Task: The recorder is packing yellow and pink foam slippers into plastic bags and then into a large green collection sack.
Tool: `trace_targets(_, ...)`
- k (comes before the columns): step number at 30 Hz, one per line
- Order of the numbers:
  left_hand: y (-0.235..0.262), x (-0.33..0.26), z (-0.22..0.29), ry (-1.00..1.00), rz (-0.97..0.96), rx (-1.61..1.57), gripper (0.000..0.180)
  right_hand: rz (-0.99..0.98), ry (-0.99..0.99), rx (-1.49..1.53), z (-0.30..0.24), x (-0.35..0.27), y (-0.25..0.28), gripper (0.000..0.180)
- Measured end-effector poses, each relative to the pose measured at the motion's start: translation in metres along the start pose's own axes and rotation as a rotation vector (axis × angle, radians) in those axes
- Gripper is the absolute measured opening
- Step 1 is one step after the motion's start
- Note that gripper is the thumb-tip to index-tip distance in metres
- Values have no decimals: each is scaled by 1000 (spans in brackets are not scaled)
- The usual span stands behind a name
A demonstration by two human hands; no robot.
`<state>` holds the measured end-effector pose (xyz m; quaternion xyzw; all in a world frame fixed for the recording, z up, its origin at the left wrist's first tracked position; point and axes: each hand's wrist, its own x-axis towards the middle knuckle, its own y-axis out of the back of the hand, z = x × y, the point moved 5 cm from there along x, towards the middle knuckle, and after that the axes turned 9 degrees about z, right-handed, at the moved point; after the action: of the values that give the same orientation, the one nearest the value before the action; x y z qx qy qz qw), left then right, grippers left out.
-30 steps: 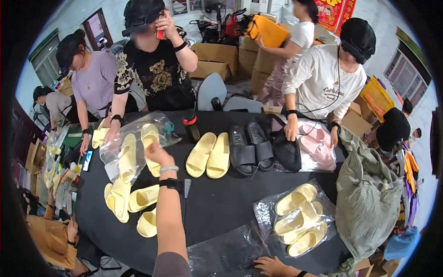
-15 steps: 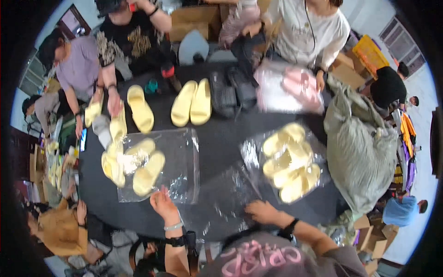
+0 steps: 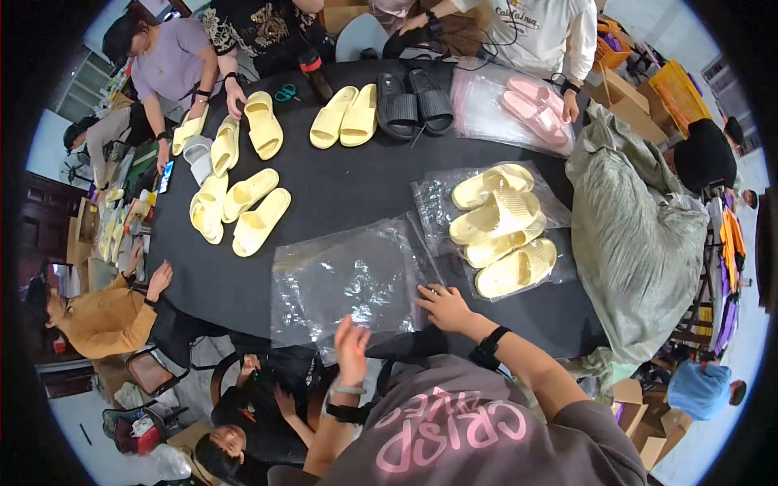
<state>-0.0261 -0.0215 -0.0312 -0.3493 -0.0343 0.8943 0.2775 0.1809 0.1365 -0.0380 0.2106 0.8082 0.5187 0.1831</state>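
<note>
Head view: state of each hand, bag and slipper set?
Left hand: open, on the near edge of the clear bag.
Right hand: fingers spread, pressing it.
Clear bag: empty, flat.
Yellow slippers: stacked on plastic.
Pink slippers: bagged.
Black slippers: paired, loose.

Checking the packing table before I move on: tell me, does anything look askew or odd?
Nothing looks damaged or spilled. The empty clear bag under both hands lies crumpled, hanging over the table edge, and the four yellow slippers lie unevenly on another bag.

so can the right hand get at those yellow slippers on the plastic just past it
Probably yes. The right hand rests on the edge of the empty clear bag, and the yellow slippers lie close beyond it on their own plastic, with only bare black table between.
</note>
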Motion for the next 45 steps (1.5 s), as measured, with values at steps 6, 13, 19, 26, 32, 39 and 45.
trace_targets(6,-4,-15,-45,304,-235,261,67,118,-663,1636,61,-6,-37,44)
trace_targets(13,-31,-21,-30,143,-428,625,73,158,-472,746,70,12,-30,53)
trace_targets(19,-2,24,56,-66,-174,565,40,256,-489,426,81,17,-22,30)
trace_targets(26,81,118,49,-349,188,1393,81,323,-556,369,63,16,-13,43)
trace_targets(32,97,127,10,-288,276,524,76,331,-784,240,40,-11,14,81)
trace_targets(39,131,142,35,-132,294,503,60,115,-798,635,32,-19,23,34)
trace_targets(45,101,167,41,-273,102,553,59,1069,-917,327,114,-116,69,49)
